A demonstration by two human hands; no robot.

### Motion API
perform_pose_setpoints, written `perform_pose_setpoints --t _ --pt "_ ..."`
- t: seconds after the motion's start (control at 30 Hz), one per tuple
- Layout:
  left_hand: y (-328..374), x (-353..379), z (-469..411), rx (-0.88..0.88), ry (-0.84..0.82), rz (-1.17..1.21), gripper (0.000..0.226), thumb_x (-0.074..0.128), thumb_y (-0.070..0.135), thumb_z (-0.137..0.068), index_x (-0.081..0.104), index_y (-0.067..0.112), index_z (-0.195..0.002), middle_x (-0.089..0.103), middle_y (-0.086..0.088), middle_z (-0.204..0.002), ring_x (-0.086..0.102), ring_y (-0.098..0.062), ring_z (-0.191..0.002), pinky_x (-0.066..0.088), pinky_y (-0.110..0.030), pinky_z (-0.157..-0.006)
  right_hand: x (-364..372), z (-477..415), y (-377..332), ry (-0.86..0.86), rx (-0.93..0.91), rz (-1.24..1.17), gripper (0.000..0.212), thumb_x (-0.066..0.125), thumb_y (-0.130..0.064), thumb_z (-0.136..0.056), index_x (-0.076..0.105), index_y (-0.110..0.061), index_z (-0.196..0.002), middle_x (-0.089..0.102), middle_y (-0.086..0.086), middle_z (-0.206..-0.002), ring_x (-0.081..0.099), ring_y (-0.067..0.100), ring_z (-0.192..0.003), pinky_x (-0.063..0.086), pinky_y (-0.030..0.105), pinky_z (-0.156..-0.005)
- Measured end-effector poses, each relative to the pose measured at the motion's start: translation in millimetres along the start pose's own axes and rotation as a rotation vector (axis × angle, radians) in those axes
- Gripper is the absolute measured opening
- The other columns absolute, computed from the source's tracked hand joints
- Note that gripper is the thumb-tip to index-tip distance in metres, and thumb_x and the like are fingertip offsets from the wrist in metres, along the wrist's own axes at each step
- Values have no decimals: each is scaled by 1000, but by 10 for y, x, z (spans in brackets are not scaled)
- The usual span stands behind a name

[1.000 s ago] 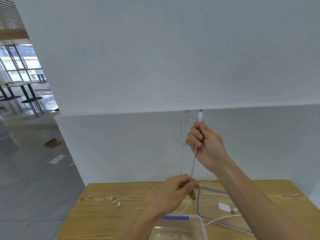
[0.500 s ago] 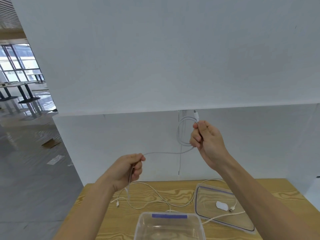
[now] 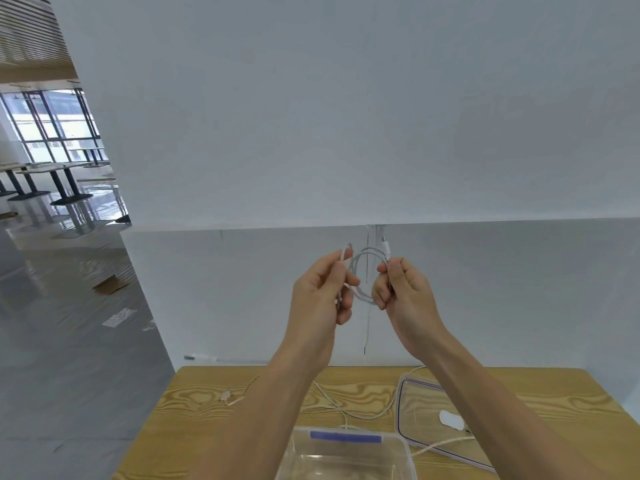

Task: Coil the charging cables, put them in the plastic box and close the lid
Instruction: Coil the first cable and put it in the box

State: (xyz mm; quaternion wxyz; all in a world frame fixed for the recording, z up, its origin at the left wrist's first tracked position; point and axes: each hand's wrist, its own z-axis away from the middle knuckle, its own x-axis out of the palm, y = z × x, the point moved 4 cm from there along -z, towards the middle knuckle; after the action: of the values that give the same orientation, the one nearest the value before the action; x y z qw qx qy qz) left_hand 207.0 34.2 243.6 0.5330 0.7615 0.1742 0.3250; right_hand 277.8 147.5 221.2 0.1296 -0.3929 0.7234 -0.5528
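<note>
Charging cable (image 3: 363, 271), thin and white, forms a small loop above the counter (image 3: 194, 403) at 12 o'clock; I pinch it with my left hand (image 3: 320, 292) and right hand (image 3: 403, 289), fingers hiding parts.

White charging cable (image 3: 360, 292); clear plastic box (image 3: 346, 455) with a blue strip; light wood-grain desk (image 3: 194, 403); clear lid (image 3: 420, 410), dark-rimmed.

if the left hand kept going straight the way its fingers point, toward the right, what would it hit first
Most likely the cable loop held between both hands, then the right hand just beyond it. The left hand is level with them, though depth is hard to judge from this one view.
</note>
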Motion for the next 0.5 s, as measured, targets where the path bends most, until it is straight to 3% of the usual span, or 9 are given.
perform_pose_setpoints --t 0.13,0.23,0.33,0.5 --pt "-50 166 59 117 32 -266 24 49 18 -97 67 27 -111 56 8 -68 41 -4 -49 35 -15 -49 41 13 3 -12 1 13 29 31 -23 -101 50 -6 -88 47 -4 -51 43 12 -52 39 27 -59" --pt "-60 213 101 255 102 -500 16 58 20 -92 73 25 -95 59 1 -84 55 -1 -65 43 -13 -65 76 36 10 -27 26 -48 30 33 -22 -102 52 -7 -83 48 3 -64 42 18 -65 38 34 -68" --pt "-60 223 133 320 193 -544 7 67 18 -85 75 18 -85 53 6 -85 53 2 -66 40 -6 -62 124 70 -10 -24 90 -177 32 35 -22 -101 48 -12 -74 43 5 -69 38 19 -71 37 37 -75" --pt "-80 213 148 327 222 -501 6 71 17 -82 73 16 -76 50 5 -88 52 -2 -59 41 -8 -59 212 139 -71 -14 167 -282 32 34 -26 -101 51 -7 -82 51 10 -80 52 24 -83 52 30 -79"
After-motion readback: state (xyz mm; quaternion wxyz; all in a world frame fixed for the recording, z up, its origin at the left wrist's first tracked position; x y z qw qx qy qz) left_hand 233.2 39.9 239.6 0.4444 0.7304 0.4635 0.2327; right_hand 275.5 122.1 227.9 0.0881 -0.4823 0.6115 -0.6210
